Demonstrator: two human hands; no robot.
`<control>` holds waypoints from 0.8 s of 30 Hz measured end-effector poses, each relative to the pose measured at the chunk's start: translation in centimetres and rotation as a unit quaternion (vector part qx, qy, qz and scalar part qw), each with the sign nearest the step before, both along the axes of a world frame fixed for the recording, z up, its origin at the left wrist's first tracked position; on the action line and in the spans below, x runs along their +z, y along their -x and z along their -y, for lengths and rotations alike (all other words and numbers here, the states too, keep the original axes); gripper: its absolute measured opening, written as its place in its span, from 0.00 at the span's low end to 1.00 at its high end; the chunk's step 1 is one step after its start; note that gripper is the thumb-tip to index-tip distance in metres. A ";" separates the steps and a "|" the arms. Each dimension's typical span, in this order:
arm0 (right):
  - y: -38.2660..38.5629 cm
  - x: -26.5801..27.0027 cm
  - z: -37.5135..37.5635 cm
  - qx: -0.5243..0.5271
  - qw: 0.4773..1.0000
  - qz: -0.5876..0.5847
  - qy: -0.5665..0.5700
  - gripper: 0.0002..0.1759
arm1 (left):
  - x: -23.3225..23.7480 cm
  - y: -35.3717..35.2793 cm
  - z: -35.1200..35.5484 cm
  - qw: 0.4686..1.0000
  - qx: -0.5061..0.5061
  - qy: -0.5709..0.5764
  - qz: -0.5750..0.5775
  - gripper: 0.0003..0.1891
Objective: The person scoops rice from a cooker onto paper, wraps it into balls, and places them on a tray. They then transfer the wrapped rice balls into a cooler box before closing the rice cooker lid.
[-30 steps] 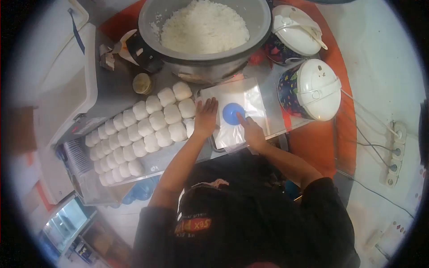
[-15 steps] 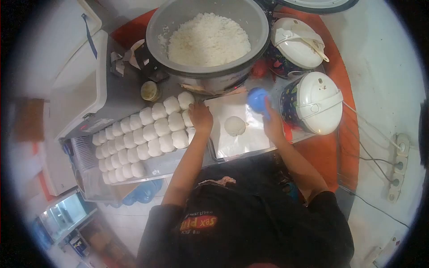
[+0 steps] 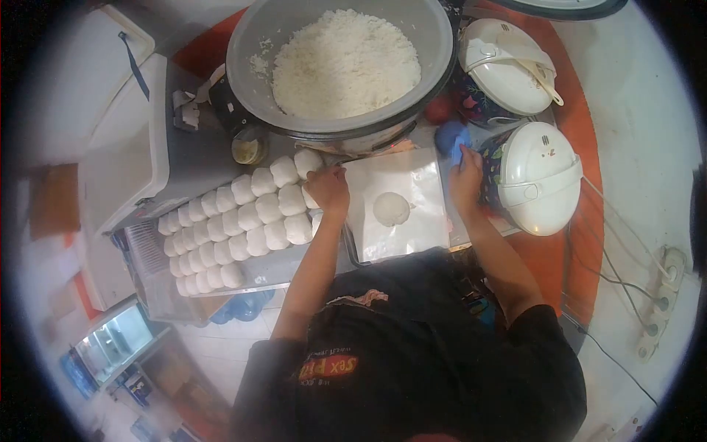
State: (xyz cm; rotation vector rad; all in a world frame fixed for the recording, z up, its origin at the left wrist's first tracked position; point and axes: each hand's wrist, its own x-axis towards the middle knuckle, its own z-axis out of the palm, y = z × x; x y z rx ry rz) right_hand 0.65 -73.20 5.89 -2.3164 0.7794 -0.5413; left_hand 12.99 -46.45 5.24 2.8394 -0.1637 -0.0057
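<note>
My right hand point(image 3: 465, 180) is closed on a blue scoop point(image 3: 451, 138), held beside the right edge of a white sheet of wrapping paper point(image 3: 420, 232). A flattened dome of rice point(image 3: 391, 209) lies near the middle of that sheet. At the sheet's upper left edge, my left hand point(image 3: 329, 190) has its fingers bent, with the thumb side at the paper. Close by on its left stand rows of white wrapped rice packets point(image 3: 249, 216); the hand covers some of them.
A large cooker pot point(image 3: 250, 88) of cooked rice point(image 3: 346, 70) stands behind the paper. To the right are two lidded containers, one near point(image 3: 541, 177) and one farther point(image 3: 504, 66). A small jar point(image 3: 249, 149) and an open cooler box point(image 3: 125, 162) are at left. Cords run to a power strip point(image 3: 661, 302).
My right hand has moved the blue scoop right and away, off the paper's upper right. My left hand stays at the paper's left edge. The camera view has shifted slightly.
</note>
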 end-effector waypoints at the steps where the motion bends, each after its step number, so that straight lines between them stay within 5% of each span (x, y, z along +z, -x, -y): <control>1: -0.3 0.3 -0.4 -0.002 1.000 0.023 0.003 0.29 | 0.3 0.1 -0.3 0.999 0.002 0.036 0.009 0.08; 5: -2.0 1.3 -3.4 0.040 0.999 0.019 0.007 0.25 | -0.2 0.8 -1.8 0.992 -0.003 0.123 0.028 0.06; 8: -4.0 0.4 -5.8 0.162 0.986 -0.044 -0.010 0.24 | 1.0 1.4 -3.0 0.972 -0.068 0.215 0.065 0.07; 10: -5.2 1.1 -7.2 0.332 0.940 0.043 0.064 0.20 | 1.0 1.5 -3.8 0.957 -0.087 0.272 0.049 0.06; 12: -5.5 0.4 -6.9 0.331 0.939 -0.022 0.089 0.17 | 1.6 2.0 -4.6 0.938 -0.106 0.328 0.033 0.05; 18: -4.2 2.9 -4.4 0.368 0.905 -0.208 0.047 0.06 | 6.2 2.8 -2.3 0.939 -0.235 0.210 0.137 0.16; 20: -2.7 3.3 -4.7 0.396 0.897 -0.176 0.090 0.05 | 5.9 2.6 -0.9 0.900 -0.394 0.161 0.089 0.28; 22: -1.4 4.2 -5.6 0.391 0.883 -0.246 0.088 0.07 | 4.7 3.1 -0.7 0.901 -0.411 0.138 -0.010 0.21; 24: -0.1 4.6 -7.2 0.383 0.866 -0.310 0.085 0.12 | 4.3 3.7 -0.9 0.876 -0.469 -0.021 -0.108 0.16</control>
